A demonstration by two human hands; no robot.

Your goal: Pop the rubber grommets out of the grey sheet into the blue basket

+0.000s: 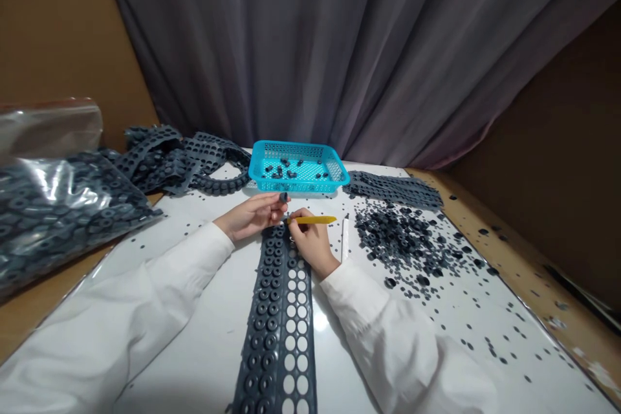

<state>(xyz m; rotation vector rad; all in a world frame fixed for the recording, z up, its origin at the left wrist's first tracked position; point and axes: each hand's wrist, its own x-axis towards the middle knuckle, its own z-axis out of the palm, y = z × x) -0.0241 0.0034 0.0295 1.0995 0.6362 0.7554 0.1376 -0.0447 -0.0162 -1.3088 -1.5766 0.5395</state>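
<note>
Perforated dark grey rubber strip (274,336) lies flat on the white counter (194,362) in our head view. It runs from just under our right hand back toward us, between our white sleeves (121,297). Its left columns carry raised rubber rings, while its right columns show rows of open round holes with the pale surface visible through them.

Our left hand (250,217) is pinched narrow, its fingertips holding a small dark rubber ring (284,197) just beyond the strip's far end. Our right hand (313,242) is curled narrow around a slim yellow tool (315,220), whose tip points toward the left hand. A slim white stick (345,238) sits just right of the right hand.

Beyond the left hand sits a turquoise perforated plastic basket (334,171) holding a few dark rubber pieces. Farther left of that hand lie tangled dark grey rubber strips (160,158) and a clear plastic bag (63,207) packed with more rubber. Right of the right hand spreads a loose heap of dark rubber rings (402,239), with flat grey rubber strips (392,189) beyond it. A grey curtain (291,45) hangs well beyond both hands.
</note>
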